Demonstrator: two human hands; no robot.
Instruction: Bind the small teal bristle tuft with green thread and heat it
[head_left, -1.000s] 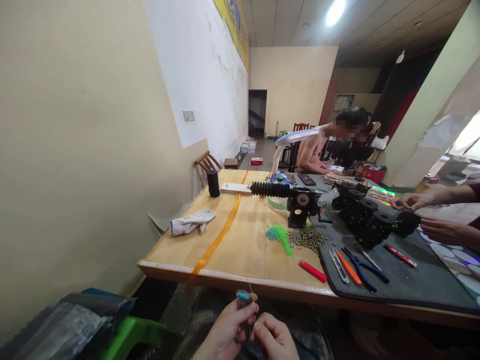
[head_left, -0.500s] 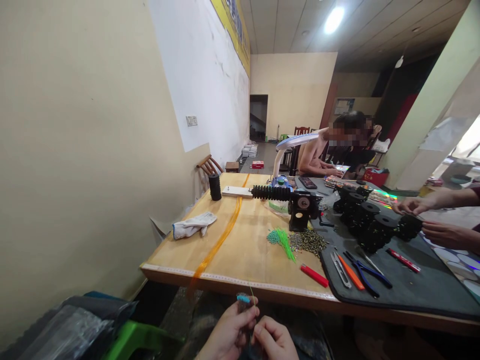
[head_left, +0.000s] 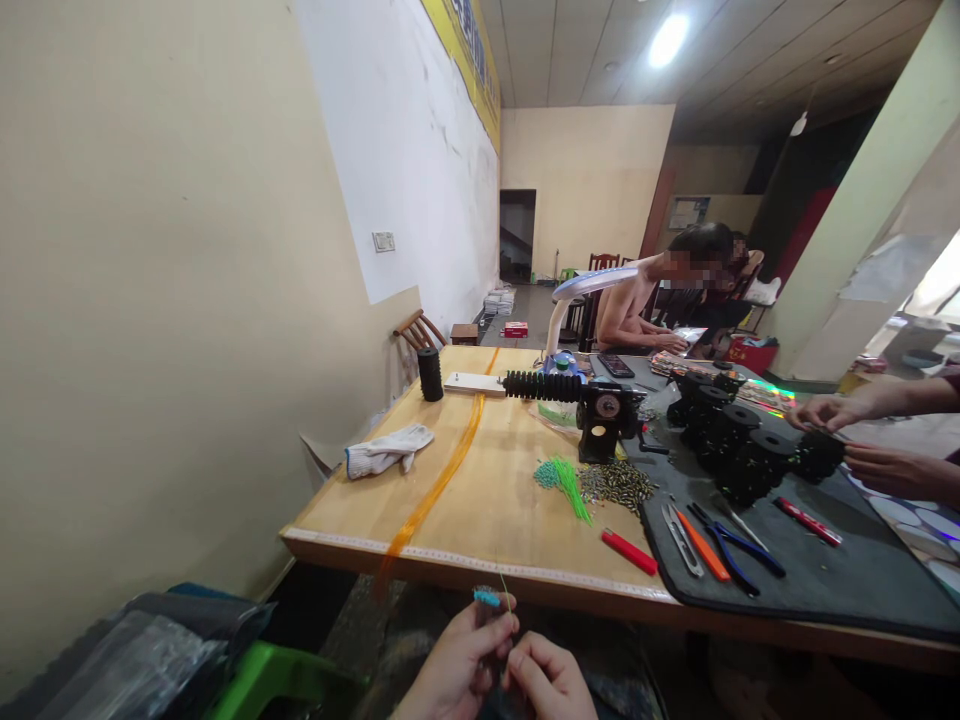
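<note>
Below the table's front edge, my left hand [head_left: 463, 662] is closed on a small bundle with bright blue pieces [head_left: 486, 598] at its top. A thin yellow-green strand [head_left: 505, 588] rises from between the thumb and fingers. Close beside it, nearly touching, my right hand [head_left: 546, 678] is curled in a pinch; whatever lies between its fingertips is too small to make out. On the table beyond are bright green strands [head_left: 573, 490], a small heap of turquoise beads [head_left: 546, 473] and a pile of dark metallic pieces [head_left: 628, 485].
A hand-cranked device [head_left: 600, 425] with a black ribbed spool stands mid-table. Orange fibres [head_left: 442, 480] drape over the front edge near a white glove [head_left: 390, 450]. Snips [head_left: 682, 540], pliers [head_left: 727, 550] and black spools [head_left: 754, 465] lie right, by a co-worker's hands [head_left: 832, 410].
My hands hold almost the same pose and place. Across the table, the seated person's hands have shifted slightly with a shiny sheet.
</note>
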